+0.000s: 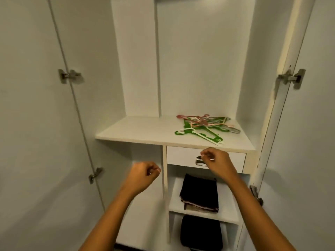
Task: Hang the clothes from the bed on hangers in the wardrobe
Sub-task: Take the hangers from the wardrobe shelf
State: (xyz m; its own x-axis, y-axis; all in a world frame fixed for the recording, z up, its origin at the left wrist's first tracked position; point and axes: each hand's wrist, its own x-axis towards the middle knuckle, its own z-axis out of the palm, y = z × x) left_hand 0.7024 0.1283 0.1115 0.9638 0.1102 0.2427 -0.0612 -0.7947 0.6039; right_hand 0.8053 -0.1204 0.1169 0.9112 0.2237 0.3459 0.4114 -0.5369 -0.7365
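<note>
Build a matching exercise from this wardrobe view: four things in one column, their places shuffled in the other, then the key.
Things
1. pile of plastic hangers
2. folded dark cloth
3. metal handle
4. left hand

Places
A. on the drawer, partly behind the right hand
B. on the right part of the wide shelf
C. in the air, left of the divider, fingers curled
D. on the small shelf under the drawer

Pairs: 1-B, 2-D, 3-A, 4-C

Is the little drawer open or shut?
Shut. The drawer front sits flat in its frame, right under the shelf, and no gap shows its inside.
</note>
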